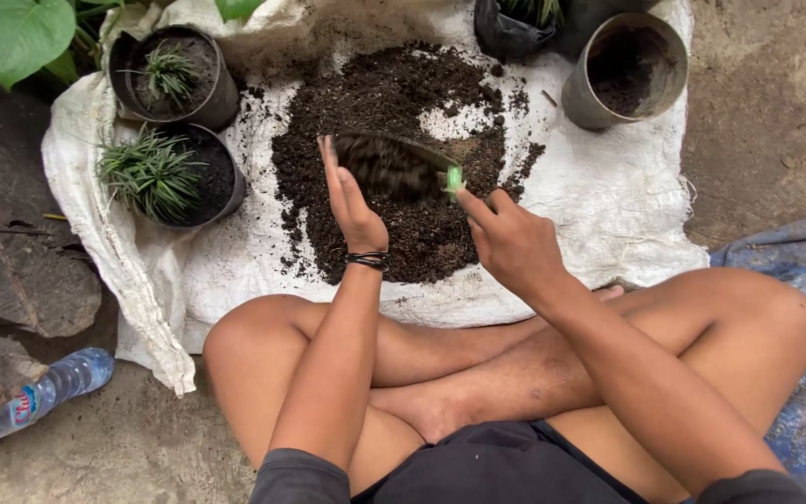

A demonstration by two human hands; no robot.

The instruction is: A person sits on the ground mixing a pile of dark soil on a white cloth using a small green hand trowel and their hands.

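Observation:
A pile of dark soil (pixel 384 103) lies on a white woven sack (pixel 608 196) in front of my crossed legs. My right hand (pixel 510 243) grips the green handle of a small trowel (pixel 394 166), whose blade is heaped with soil and held above the pile. My left hand (pixel 349 201), with black bands on the wrist, is flat and upright with fingers together, pressed against the left side of the trowel's soil load.
Two grey pots with spiky green plants (pixel 174 79) (pixel 165 177) stand at the left of the sack. A grey pot partly filled with soil (pixel 625 67) and a black bag with a plant (pixel 515 23) stand at the top right. A plastic bottle (pixel 34 399) lies at the lower left, by stones.

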